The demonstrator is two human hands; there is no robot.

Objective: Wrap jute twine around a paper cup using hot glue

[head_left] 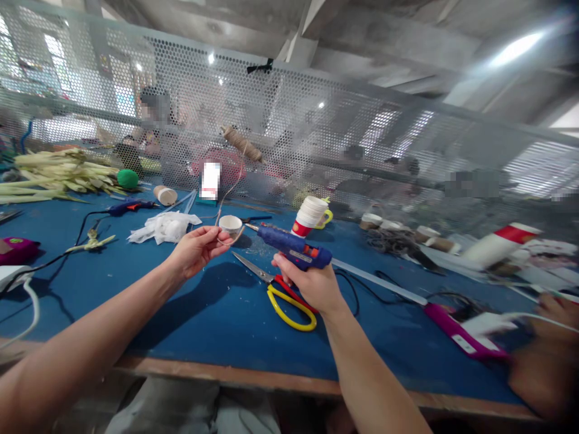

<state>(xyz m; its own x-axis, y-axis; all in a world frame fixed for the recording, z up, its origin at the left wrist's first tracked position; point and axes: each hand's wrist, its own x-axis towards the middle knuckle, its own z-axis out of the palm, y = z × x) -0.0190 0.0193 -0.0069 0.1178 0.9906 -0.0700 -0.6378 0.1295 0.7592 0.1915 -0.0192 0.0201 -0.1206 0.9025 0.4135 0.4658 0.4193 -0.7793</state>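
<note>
My left hand [195,250] is closed on a small white paper cup [230,225], held tilted above the blue table [217,319]. A thin brown twine [230,190] runs from the cup up to a twine spool [242,144] hanging on the mesh screen. My right hand [312,283] grips a blue hot glue gun [292,244]. Its nozzle points left toward the cup and stops just short of it. Yellow-handled scissors [283,295] lie on the table under my right hand.
A stack of paper cups [310,216], white crumpled material [160,228], a second glue gun [129,207], a green ball [127,178] and pale leaves [54,175] lie on the table. Another person's hand [554,313] works at the right near a purple tool [452,328]. A perforated mesh screen [316,132] backs the table.
</note>
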